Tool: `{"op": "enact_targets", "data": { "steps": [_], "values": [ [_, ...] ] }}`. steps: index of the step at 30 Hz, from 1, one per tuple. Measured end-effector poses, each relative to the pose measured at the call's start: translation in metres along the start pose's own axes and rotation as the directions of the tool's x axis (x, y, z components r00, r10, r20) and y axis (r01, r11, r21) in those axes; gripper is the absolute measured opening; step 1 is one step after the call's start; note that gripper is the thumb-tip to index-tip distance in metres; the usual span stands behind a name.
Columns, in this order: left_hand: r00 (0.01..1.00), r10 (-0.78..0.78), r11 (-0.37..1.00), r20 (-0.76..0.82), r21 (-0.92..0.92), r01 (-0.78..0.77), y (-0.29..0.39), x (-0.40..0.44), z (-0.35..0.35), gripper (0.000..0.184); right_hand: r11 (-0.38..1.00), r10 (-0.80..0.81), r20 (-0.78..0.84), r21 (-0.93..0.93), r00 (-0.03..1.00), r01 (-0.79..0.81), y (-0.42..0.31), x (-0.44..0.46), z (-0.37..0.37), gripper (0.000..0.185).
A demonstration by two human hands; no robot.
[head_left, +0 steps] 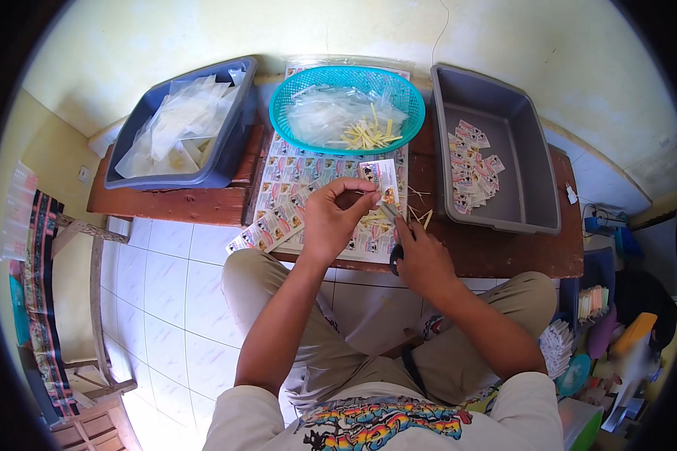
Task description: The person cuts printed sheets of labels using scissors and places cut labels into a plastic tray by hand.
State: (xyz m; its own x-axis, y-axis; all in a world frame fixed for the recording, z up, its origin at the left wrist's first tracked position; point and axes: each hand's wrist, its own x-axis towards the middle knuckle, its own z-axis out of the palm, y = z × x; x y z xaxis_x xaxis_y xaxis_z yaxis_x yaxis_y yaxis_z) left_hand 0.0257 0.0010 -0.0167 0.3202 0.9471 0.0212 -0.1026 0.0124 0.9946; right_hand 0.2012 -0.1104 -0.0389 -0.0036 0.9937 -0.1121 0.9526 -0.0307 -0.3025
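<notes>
Wooden bench [515, 252] here, left hand [329, 219] pinching the printed label [384, 174] above it, right hand [427, 261] curled round the scissors [389, 211]. Imo: keep fingertips clear, snip straight.

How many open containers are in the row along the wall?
3: a blue-grey tub at left, a teal basket in the middle, a grey tub at right. None in the row looks hidden.

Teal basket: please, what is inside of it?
Inside the basket there is a heap of clear plastic, with thin yellow strips lying over its right part. The heap covers most of the bottom, so what lies under it cannot be seen.
</notes>
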Motion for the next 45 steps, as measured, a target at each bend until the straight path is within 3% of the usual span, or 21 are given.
{"op": "enact_targets", "data": {
  "steps": [3, 8, 10, 14, 20, 22, 23, 25, 26, 28, 34, 45],
  "values": [
    [1.000, 0.016, 0.997, 0.006, -0.079, -0.016, -0.002, 0.001, 0.001, 0.016, 0.999, -0.009, 0.016, 0.045, 1.000, 0.008, 0.006, 0.002, 0.004, 0.067],
    [0.999, 0.013, 1.000, -0.042, 0.001, -0.013, 0.001, -0.001, -0.002, 0.015, 0.995, -0.006, 0.002, 0.104, 1.000, 0.006, 0.016, 0.005, -0.003, 0.072],
    [0.999, 0.012, 1.000, -0.053, -0.022, -0.013, 0.000, 0.000, -0.005, 0.016, 0.957, -0.051, -0.004, 0.284, 0.999, 0.050, 0.018, 0.002, -0.013, 0.078],
    [0.995, 0.007, 0.999, -0.100, -0.052, -0.013, 0.001, 0.000, -0.011, 0.016, 0.913, -0.095, 0.013, 0.399, 0.995, 0.082, 0.017, -0.001, -0.032, 0.086],
    [0.989, 0.006, 0.998, -0.148, -0.061, -0.015, 0.001, 0.002, -0.019, 0.017, 0.835, 0.007, 0.101, 0.547, 0.995, -0.061, 0.002, -0.006, -0.052, 0.096],
    [0.987, 0.012, 0.996, -0.162, -0.081, -0.026, 0.001, 0.002, -0.020, 0.017, 0.668, 0.015, 0.090, 0.740, 0.996, -0.077, 0.002, -0.009, -0.051, 0.098],
    [0.985, 0.020, 0.995, -0.170, -0.096, -0.037, 0.001, 0.002, -0.020, 0.017, 0.670, 0.012, 0.092, 0.738, 0.996, -0.076, 0.003, -0.011, -0.049, 0.098],
    [0.983, 0.018, 0.996, -0.181, -0.086, -0.034, 0.003, 0.003, -0.020, 0.017, 0.500, -0.077, 0.059, 0.866, 0.995, -0.013, 0.005, -0.012, -0.045, 0.095],
    [0.982, 0.014, 0.997, -0.188, -0.073, -0.028, 0.004, 0.003, -0.020, 0.017, 0.501, -0.077, 0.061, 0.865, 0.995, -0.014, 0.003, -0.013, -0.046, 0.095],
    [0.981, 0.011, 0.997, -0.192, -0.067, -0.024, 0.006, 0.003, -0.020, 0.016, 0.327, -0.128, 0.089, 0.944, 0.988, -0.043, -0.002, -0.015, -0.052, 0.095],
    [0.982, 0.027, 0.996, -0.187, -0.078, -0.042, 0.004, 0.004, -0.017, 0.016, 0.266, -0.216, 0.090, 0.964, 0.972, -0.030, 0.006, -0.017, -0.050, 0.098],
    [0.991, 0.026, 0.998, -0.135, -0.055, -0.033, 0.004, 0.002, -0.012, 0.016, 0.286, -0.223, 0.061, 0.958, 0.973, 0.005, 0.000, -0.015, -0.050, 0.095]
  ]
}}
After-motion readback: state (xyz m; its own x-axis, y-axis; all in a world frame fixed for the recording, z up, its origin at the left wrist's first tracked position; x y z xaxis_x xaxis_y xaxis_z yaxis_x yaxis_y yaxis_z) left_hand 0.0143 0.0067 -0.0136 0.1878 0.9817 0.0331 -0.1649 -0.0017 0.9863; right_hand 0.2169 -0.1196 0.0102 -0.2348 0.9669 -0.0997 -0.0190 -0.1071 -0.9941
